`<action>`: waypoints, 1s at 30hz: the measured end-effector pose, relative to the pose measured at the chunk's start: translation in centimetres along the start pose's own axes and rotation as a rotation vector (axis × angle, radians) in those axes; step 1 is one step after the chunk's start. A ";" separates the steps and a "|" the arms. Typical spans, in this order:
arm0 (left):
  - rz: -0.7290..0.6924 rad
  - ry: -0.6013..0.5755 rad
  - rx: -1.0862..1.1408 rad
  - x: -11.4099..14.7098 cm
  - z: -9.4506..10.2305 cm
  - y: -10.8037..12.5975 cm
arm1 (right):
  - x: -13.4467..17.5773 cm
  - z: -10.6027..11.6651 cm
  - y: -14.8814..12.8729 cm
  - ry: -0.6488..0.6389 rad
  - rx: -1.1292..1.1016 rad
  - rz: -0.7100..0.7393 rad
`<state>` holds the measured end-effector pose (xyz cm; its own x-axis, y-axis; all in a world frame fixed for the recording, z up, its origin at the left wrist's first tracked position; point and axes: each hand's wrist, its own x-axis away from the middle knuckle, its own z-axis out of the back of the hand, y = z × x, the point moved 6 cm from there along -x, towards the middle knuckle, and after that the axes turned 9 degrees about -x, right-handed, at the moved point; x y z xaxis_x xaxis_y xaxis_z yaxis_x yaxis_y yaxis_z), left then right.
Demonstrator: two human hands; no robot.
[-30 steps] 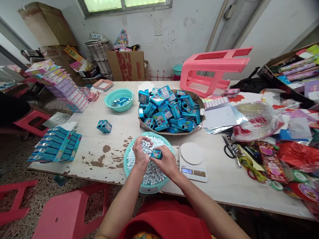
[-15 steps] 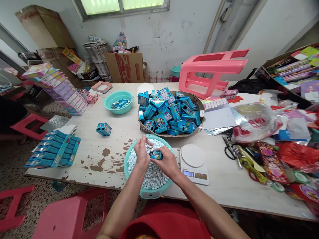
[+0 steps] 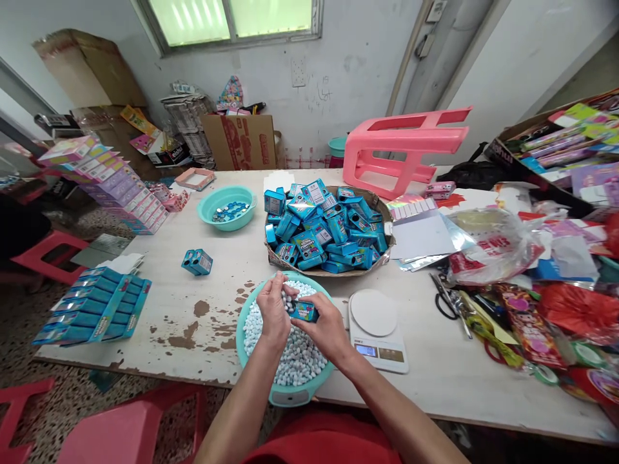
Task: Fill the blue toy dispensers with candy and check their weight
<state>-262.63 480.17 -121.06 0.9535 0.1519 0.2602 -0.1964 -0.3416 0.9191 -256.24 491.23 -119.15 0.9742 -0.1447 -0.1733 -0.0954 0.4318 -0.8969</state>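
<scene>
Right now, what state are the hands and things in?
Left hand, cupped around white pellets
Right hand, closed on blue box
Blue box, held sideways, label showing
Near basin, holding pellets
Left basin, holding discs
Carton, heaped with boxes
Two boxes, side by side
Scale, on, display lit
Tabletop stool, on its side

The bare left hand [image 3: 273, 312] has curled further inward (fewer small, round white pellets [image 3: 289, 301] show in its palm).

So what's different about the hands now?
The left hand has curled and turned in towards the blue Caramelo box, so fewer white candies show in its palm. The right hand still grips that box. The digital scale and heaped blue boxes stayed put.
</scene>
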 end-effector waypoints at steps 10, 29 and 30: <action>-0.046 0.018 0.016 0.2 -0.7 1.0 | -0.1 0.6 -1.1 0.016 -0.058 0.014; -0.149 -0.091 -0.135 1.2 -3.3 0.4 | 0.5 2.4 0.5 0.148 -0.231 0.001; -0.173 -0.117 -0.169 1.5 -3.5 0.4 | 0.6 2.6 0.6 0.154 -0.237 0.002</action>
<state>-262.11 483.55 -119.27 0.9942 0.0827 0.0681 -0.0543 -0.1584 0.9859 -255.17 493.70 -118.78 0.9332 -0.2852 -0.2184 -0.1599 0.2145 -0.9635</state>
